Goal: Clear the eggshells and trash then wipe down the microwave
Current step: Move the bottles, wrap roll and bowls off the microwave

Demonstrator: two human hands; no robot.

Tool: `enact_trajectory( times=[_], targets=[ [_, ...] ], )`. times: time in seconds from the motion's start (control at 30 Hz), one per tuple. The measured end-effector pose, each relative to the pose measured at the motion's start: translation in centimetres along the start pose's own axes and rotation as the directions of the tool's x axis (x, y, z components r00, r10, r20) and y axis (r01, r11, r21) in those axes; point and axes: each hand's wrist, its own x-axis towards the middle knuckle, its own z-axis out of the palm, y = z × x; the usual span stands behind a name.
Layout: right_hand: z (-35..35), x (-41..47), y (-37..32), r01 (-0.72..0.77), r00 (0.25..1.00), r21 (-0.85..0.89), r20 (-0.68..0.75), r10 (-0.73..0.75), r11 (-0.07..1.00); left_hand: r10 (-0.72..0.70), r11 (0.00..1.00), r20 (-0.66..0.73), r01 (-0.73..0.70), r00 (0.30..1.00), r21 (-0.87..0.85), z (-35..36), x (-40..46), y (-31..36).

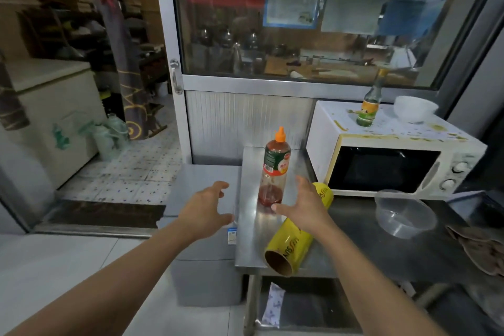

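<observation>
A white microwave (387, 161) stands at the right on the steel counter (251, 232), its top stained with yellowish spills and crumbs. On its top stand a green glass bottle (369, 106) and a white bowl (414, 108). My left hand (207, 207) hovers open over a grey box left of the counter. My right hand (302, 206) is open with spread fingers just right of a sauce bottle (274, 169) with an orange cap, above a yellow roll (294, 237). Neither hand holds anything.
A clear plastic container (403, 213) sits in front of the microwave. A brown cloth (480, 248) lies at the counter's right edge. The grey box (207, 234) stands on the floor left of the counter. A doorway opens at the left.
</observation>
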Motion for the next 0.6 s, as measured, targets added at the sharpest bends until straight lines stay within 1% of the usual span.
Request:
enact_trajectory(
  times=[0.07,0.2,0.33,0.47,0.6],
  targets=[
    [0.6,1.8,0.2,-0.008,1.000,-0.014,-0.006,0.008,1.000,0.009,1.000,0.018,-0.009,1.000,0.014,0.2,2.2,-0.7],
    [1.6,5.6,0.3,-0.060,0.998,-0.036,-0.038,0.059,0.998,0.042,0.999,0.069,-0.040,0.997,-0.024,0.2,7.2,-2.6],
    [2.7,8.7,-0.1,-0.113,0.988,-0.045,-0.111,0.108,0.993,0.139,0.988,0.124,-0.130,0.983,-0.079,0.2,12.6,-4.7],
    [4.1,10.4,-1.0,-0.185,0.959,0.003,-0.217,0.181,0.983,0.237,0.970,0.219,-0.218,0.946,-0.109,0.4,17.9,-6.3],
    [5.8,11.1,-1.7,-0.273,0.916,0.040,-0.295,0.272,0.961,0.338,0.941,0.312,-0.308,0.888,-0.142,1.0,22.0,-7.0]
  ],
)
